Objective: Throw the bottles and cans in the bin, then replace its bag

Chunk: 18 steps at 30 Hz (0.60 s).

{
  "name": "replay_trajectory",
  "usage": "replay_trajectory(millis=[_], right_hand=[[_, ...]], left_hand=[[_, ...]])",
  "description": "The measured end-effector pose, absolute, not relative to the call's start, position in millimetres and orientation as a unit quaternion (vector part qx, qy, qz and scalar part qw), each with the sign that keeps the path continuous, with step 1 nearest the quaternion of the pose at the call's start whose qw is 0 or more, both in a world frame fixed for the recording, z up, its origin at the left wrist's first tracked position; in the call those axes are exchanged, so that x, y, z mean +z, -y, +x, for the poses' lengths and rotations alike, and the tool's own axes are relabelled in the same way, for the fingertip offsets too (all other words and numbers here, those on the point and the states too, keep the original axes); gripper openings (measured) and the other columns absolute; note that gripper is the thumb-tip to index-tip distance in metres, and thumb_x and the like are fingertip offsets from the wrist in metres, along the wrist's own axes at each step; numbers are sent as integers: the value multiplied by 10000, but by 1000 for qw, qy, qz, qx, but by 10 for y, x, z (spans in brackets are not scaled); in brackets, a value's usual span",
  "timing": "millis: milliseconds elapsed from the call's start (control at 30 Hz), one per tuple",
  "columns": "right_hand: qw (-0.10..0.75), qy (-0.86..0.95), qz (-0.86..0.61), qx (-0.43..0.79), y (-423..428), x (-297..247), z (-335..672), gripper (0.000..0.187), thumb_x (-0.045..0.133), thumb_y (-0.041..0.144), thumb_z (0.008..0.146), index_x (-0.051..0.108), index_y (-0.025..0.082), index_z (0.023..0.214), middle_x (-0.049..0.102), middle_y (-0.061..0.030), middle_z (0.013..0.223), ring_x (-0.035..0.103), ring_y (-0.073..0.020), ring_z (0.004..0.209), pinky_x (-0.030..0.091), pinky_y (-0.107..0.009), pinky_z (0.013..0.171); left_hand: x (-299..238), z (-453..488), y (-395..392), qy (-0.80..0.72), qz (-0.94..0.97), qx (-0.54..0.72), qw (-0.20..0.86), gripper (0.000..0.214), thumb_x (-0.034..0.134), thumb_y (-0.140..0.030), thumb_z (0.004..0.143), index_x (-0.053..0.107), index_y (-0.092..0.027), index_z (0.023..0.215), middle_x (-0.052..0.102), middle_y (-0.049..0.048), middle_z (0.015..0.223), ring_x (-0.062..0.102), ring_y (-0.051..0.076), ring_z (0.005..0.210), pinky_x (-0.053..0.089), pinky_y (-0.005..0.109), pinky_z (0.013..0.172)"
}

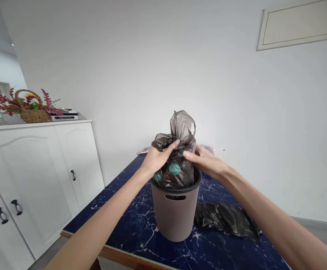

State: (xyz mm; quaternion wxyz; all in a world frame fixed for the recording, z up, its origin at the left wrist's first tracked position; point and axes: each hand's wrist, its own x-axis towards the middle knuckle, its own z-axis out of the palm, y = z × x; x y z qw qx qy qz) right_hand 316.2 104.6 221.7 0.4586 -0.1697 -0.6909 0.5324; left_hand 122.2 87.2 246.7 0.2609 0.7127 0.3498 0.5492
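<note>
A thin black garbage bag (183,172) bulges up out of a taupe trash can (175,219) with a dark rim. Green round shapes show through the plastic. My left hand (159,155) pinches the gathered neck of the bag between thumb and fingers, and a loose puff of plastic stands above it. On the right side, my right hand (204,159) lies against the bag, thumb in front and fingers mostly hidden behind; it seems to hold the plastic there. The bag's lower part is inside the can, out of sight.
The can stands on a blue marble-patterned table (135,240). A folded black plastic bag (228,219) lies right of it, under my right forearm. On the left is a white cabinet (39,157) bearing a flower basket (34,114). A white wall rises behind the table.
</note>
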Motion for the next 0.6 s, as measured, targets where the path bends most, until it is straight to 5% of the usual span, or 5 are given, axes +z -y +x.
replay_trajectory(millis=[200,300,400,500,600], right_hand=[[541,632,-214,513,-1002,2148,2792,477,757,596,906,762,249,1233,783,-68,1264,666,-320,1284,473,-526,1192],[598,538,-206,557,-1080,2130,2759,396,751,583,905,749,241,1105,810,-63,1130,707,-304,1200,521,-477,1131],[617,461,-155,619,-1179,2135,2829,216,725,459,938,636,262,955,740,1,823,744,-226,898,617,-407,947],[606,457,-123,639,-1229,2176,2900,193,643,279,973,493,267,852,414,93,582,504,-112,498,592,-253,609],[591,472,-151,636,-1217,2230,2879,235,630,227,937,439,256,805,248,113,590,224,-72,409,290,-172,347]], left_hand=[[2450,1183,-800,-392,638,594,295,415,653,-621,972,749,-219,939,750,61,900,707,253,949,538,377,945],[2434,1080,-726,-369,609,620,330,471,607,-652,991,751,-203,988,548,-3,681,576,166,699,502,277,745],[2415,967,-666,-330,566,660,369,422,651,-604,986,729,-189,986,385,-48,659,414,119,600,385,218,579],[2411,901,-632,-273,521,687,425,370,736,-551,943,673,-187,925,332,-64,670,325,106,575,326,207,534],[2443,901,-594,-244,535,680,438,368,760,-532,928,627,-194,871,339,-64,670,339,112,598,361,211,583]])
